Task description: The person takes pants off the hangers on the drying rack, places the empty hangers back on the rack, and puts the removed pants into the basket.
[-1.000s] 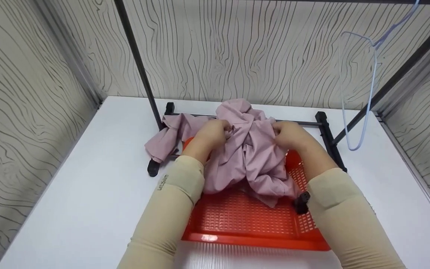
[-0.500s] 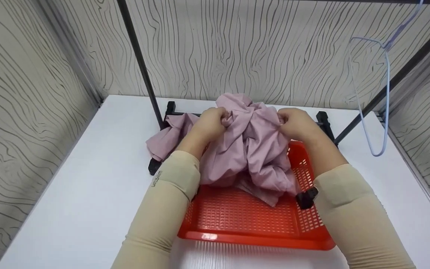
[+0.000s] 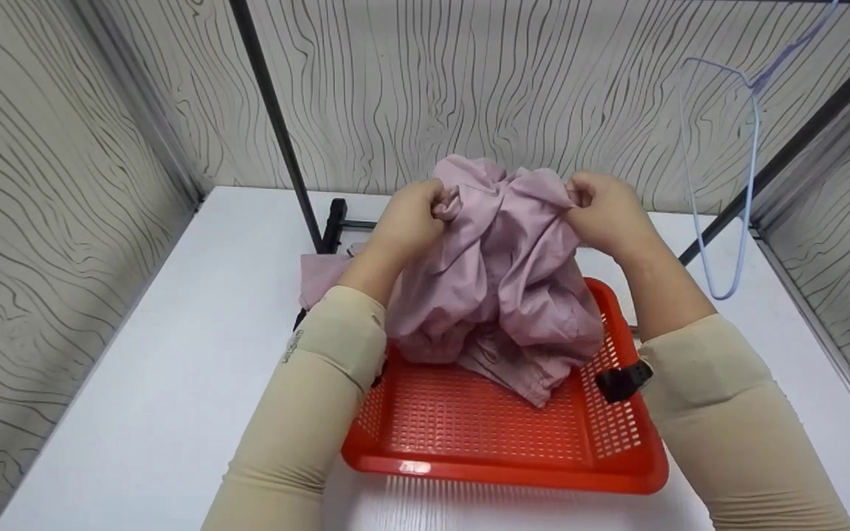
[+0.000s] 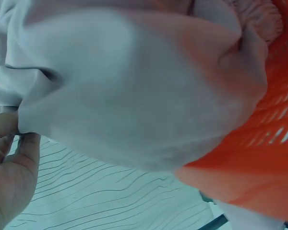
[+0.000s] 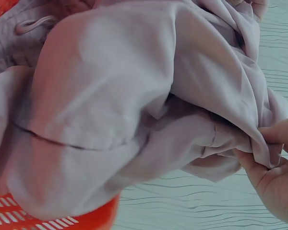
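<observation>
A crumpled pink garment (image 3: pixel 499 273) hangs bunched over the red basket (image 3: pixel 499 472), its lower folds hanging into the basket. My left hand (image 3: pixel 410 217) pinches its upper left part; in the left wrist view the thumb and fingers (image 4: pixel 26 153) hold a fold. The right hand (image 3: pixel 606 214) pinches the upper right part, and the right wrist view shows a fold between thumb and fingers (image 5: pixel 259 167). A cord loop (image 5: pixel 36 24) shows on gathered cloth there. Left of the basket, a pink end of cloth (image 3: pixel 319 276) lies partly behind my left forearm. The garment's exact kind is unclear.
A black rack frame stands around the basket, with a left pole (image 3: pixel 277 125) and a right pole (image 3: pixel 816 140). A pale blue hanger (image 3: pixel 750 177) hangs at the right. The white table (image 3: pixel 174 354) meets patterned walls (image 3: pixel 366 96) behind and at the sides.
Both hands have risen and moved slightly apart, lifting the garment higher. The pink end at the left has been drawn in toward the basket. The hanger shifts a little in view.
</observation>
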A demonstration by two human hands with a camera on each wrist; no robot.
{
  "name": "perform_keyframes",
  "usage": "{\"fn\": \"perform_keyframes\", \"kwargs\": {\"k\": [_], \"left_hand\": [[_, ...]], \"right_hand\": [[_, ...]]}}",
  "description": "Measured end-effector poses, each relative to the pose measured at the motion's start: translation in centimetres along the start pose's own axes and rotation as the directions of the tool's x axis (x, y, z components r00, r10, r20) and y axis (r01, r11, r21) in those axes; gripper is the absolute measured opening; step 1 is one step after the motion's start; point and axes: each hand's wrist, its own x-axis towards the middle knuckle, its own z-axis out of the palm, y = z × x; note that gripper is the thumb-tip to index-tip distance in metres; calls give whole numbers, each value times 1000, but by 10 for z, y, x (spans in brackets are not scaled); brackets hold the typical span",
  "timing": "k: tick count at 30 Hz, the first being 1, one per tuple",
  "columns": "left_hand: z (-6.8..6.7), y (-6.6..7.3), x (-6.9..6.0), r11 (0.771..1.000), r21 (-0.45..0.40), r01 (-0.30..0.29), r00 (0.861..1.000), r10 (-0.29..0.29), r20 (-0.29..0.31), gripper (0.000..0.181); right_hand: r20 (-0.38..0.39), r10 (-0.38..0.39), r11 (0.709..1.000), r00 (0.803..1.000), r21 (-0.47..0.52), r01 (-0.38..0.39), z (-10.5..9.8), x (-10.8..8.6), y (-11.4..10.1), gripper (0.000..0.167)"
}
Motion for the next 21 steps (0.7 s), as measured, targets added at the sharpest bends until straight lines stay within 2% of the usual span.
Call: {"fn": "perform_keyframes", "kwargs": {"k": [5,10,13,16,21], "left_hand": [[-12,11,1,1000,-27,-3,999,2,-53,17],[-23,19,-1,997,-73,-4,998,-1,-68,15],[-28,24,-5,992,-121,-19,999,15,-36,14],[-32,28,-11,985,-167,-53,998,57,22,15],[-34,28,-18,968,-227,-106,979,141,144,17]], "right_hand": [[-75,-7,998,997,63,12,-15,0,-15,11],[-105,-41,992,994,113,53,-27,-3,-28,13],[-84,-57,987,995,145,69,-36,-9,-35,14],[-44,-99,981,994,164,105,-43,-14,-40,14],[45,-159,974,986,170,149,-49,-19,-41,12]]}}
